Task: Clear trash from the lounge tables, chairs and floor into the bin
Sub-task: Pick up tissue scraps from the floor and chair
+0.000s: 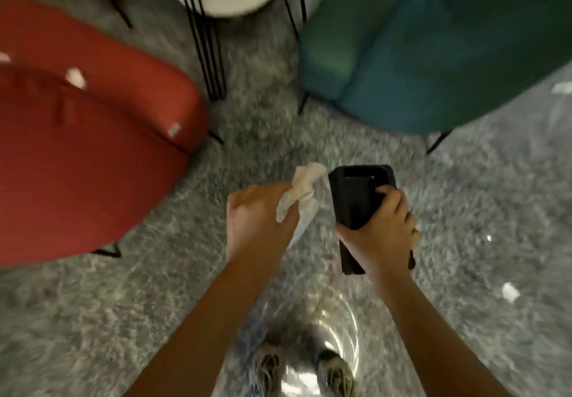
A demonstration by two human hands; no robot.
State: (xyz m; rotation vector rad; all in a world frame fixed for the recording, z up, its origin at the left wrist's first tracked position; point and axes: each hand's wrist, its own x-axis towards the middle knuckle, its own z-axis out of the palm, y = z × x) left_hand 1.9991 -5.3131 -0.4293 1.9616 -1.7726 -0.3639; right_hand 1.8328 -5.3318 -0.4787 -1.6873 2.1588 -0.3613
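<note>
**White paper wad at the bin mouth: risks noted**

White crumpled paper [305,192] is pinched in my left hand [257,210]. My fingers curl round its lower part and the loose end points toward 12 o'clock. My right hand [380,235] is wrapped round a black container [356,195], box-shaped, which I take to be the bin. The wad sits just beside the container's left edge, near its top. Blur prevents saying whether they touch. It is not inside.

Risk 1: I cannot tell how wide the opening is or exactly which way it faces. If I release before the wad is over it, the paper falls to the grey carpet [154,303] between my hands.

Risk 2: the wad is loose, and a tail hangs below my fist. It may catch on the rim and drag back out as I withdraw.

Risk 3: I hold the container one-handed, by its middle. A sideways push from the left could twist it in my palm. Its contents are not visible, so a spill cannot be ruled out.

Risk 4: items may get missed. White scraps [75,77] lie on the red chair [93,155] at 10 o'clock. One floor scrap [509,292] lies at 4 o'clock, and another pale bit [561,87] at 2 o'clock, past the teal chair [433,56]. The view is smeared, so the count is unreliable.
</note>
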